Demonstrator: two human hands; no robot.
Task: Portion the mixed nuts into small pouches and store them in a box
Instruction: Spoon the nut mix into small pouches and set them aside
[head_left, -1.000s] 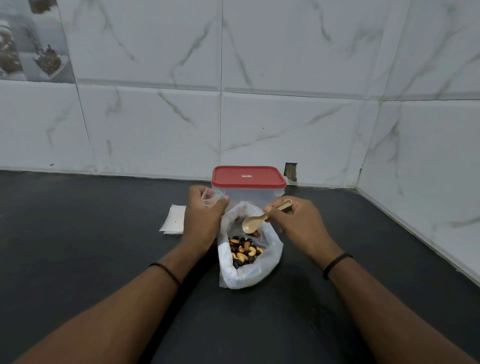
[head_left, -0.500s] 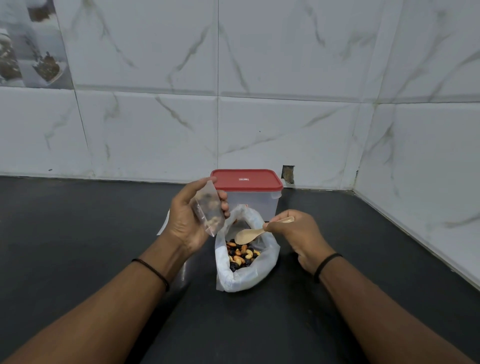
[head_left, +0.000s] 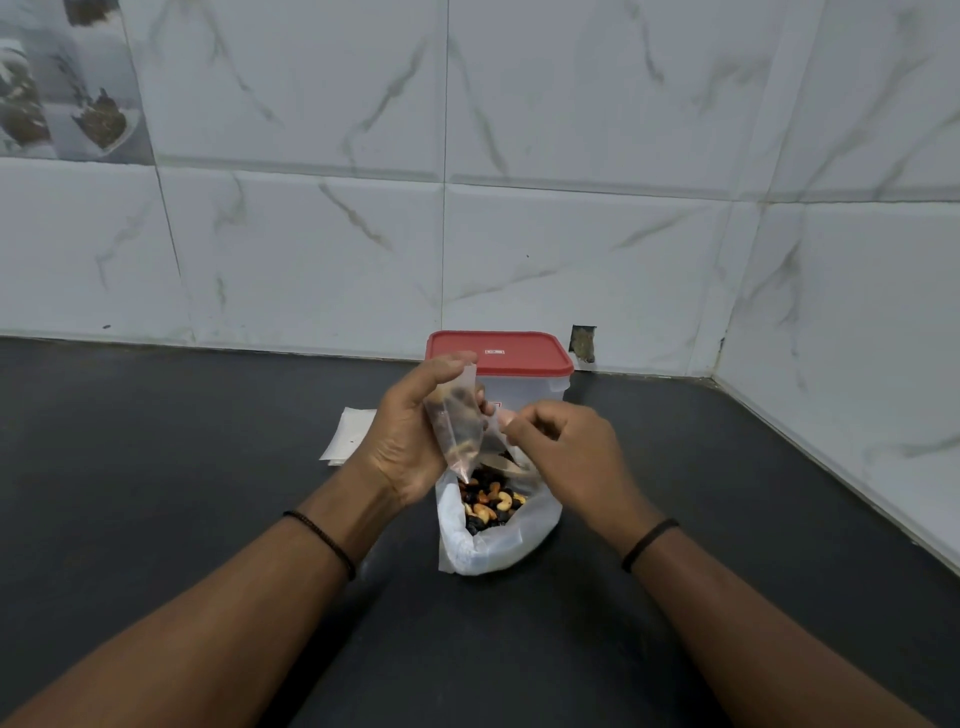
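My left hand (head_left: 410, 441) holds a small clear pouch (head_left: 457, 421) with a few nuts inside, raised above the white plastic bag (head_left: 498, 545). The bag stands open on the counter and shows mixed nuts (head_left: 491, 501). My right hand (head_left: 566, 452) pinches the pouch's right edge with thumb and fingertips. A beige spoon (head_left: 501, 461) shows dimly at the bag's mouth, below the pouch; whether my right hand still holds it is unclear. Behind both hands stands the clear box with its red lid (head_left: 498, 353) on.
A small stack of flat empty pouches (head_left: 348, 436) lies on the dark counter (head_left: 156, 467) left of my left hand. Marble-tiled walls meet in a corner at the back right, close behind the box.
My left hand lifted the pouch higher and turned it upright over the bag. My right hand lowered the spoon into the bag's mouth and came across to pinch the pouch's edge.
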